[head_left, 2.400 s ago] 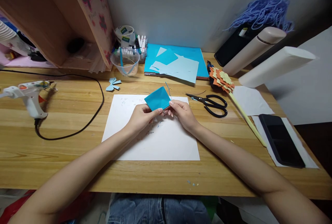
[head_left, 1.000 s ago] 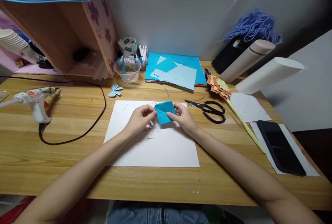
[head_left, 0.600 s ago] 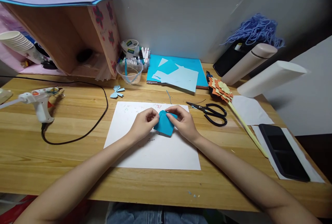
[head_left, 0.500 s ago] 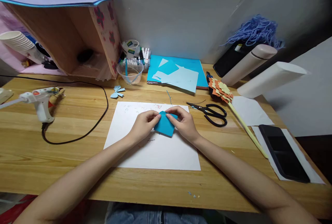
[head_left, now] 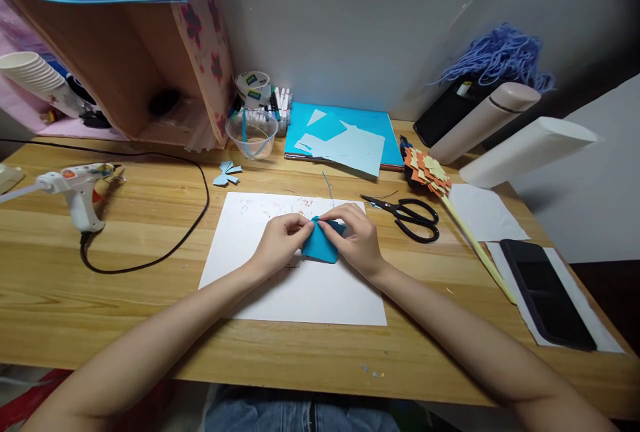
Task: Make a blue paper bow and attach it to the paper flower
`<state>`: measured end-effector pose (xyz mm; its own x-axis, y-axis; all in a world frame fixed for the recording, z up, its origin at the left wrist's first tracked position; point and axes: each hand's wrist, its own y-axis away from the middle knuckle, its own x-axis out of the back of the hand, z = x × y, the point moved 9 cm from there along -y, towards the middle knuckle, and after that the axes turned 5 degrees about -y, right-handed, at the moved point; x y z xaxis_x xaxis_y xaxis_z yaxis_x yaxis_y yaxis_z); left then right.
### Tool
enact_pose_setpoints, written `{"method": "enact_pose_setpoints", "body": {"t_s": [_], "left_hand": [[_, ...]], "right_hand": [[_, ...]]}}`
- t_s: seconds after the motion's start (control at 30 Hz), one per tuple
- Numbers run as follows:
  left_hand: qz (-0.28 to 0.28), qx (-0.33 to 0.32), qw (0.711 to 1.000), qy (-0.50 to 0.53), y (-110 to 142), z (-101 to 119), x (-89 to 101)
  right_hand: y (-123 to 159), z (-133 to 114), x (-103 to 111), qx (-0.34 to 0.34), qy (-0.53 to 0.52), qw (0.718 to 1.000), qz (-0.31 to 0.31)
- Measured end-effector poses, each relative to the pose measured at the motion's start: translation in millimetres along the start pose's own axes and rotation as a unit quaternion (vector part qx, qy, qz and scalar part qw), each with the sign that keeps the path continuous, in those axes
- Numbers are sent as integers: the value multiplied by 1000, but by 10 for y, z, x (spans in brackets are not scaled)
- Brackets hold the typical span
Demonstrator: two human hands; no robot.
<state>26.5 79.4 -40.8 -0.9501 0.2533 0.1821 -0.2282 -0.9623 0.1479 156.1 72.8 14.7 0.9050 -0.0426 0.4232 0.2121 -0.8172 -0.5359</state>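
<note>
A small piece of blue paper (head_left: pixel 320 247) is pinched between both hands over a white sheet (head_left: pixel 255 299) on the table. My left hand (head_left: pixel 280 243) grips its upper left edge with thumb and fingers. On the upper right, my right hand (head_left: pixel 356 239) is closed on the same piece, its thumb close to the left thumb. The paper looks bent near the thumbs; the fingers behind it are partly hidden. Black-handled scissors (head_left: pixel 407 213) lie just right of the white sheet. Beyond its upper left corner rests a light blue paper bow (head_left: pixel 228 173).
A white glue gun (head_left: pixel 83 199) with a looping black cord stands at the left. Along the back are an open box (head_left: pixel 203 72), a clear plastic cup (head_left: pixel 253 142) and blue paper sheets (head_left: pixel 345 142). A paper flower (head_left: pixel 427 171) and a phone (head_left: pixel 547 295) lie at the right.
The blue paper has turned slightly between my fingers, and its top now looks more bent. Both hands stay nearly in place; the view has shifted a little.
</note>
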Motion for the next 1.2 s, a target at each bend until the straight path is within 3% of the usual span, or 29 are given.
{"method": "enact_pose_setpoints", "body": {"t_s": [0.33,0.7,0.97,1.2], "left_hand": [[1,-33,999,-18,-7,71,15],[-5,-18,1000,-13,-4,65,10],[-16,25,999,15,-25,9,0],[4,-4,1000,-16,-45,56,44]], "right_hand": [[36,-174,-53,110,62,992,-27],[146,-421,-169,280,213,934,-70],[161,-403,-193,282,223,929,-85],[159,-375,-183,260,158,945,-118]]}}
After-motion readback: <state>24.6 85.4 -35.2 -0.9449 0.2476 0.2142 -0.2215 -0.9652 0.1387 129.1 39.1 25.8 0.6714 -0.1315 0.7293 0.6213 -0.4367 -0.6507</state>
